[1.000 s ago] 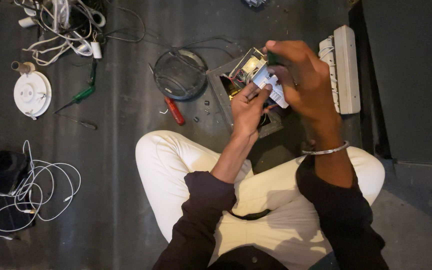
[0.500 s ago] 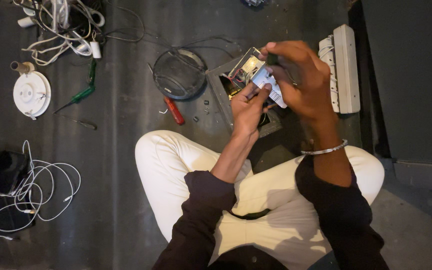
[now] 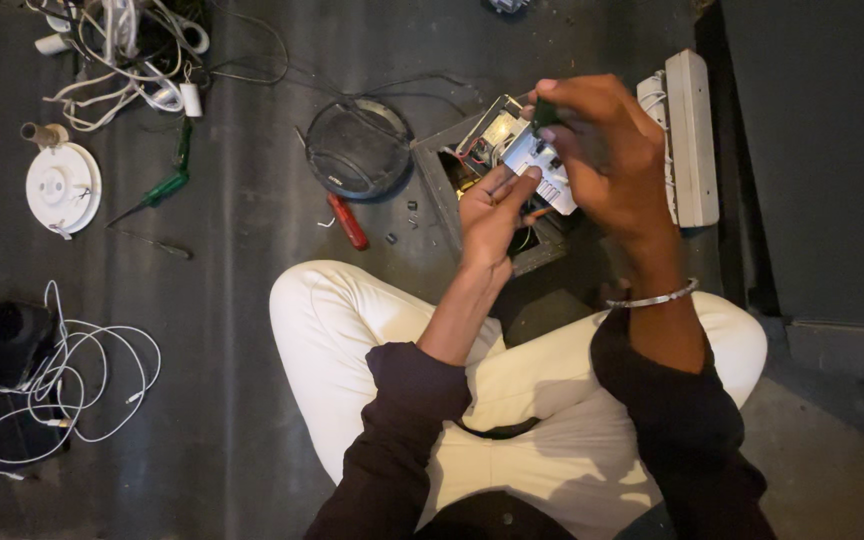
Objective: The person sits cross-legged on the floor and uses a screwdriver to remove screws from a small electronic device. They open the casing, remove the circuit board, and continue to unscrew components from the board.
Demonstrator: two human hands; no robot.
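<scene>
Grey-white, the small electrical module (image 3: pixel 544 165) sits at one o'clock above an open metal box (image 3: pixel 442 180) on the floor, left hand (image 3: pixel 492 215) fingers steadying it, right hand (image 3: pixel 607 150) pinching a dark tool (image 3: pixel 544 112); aligning the tip likely comes next.

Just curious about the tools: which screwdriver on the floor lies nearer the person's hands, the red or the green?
The red-handled screwdriver, beside the round dark cover; the green-handled screwdriver lies farther left.
</scene>
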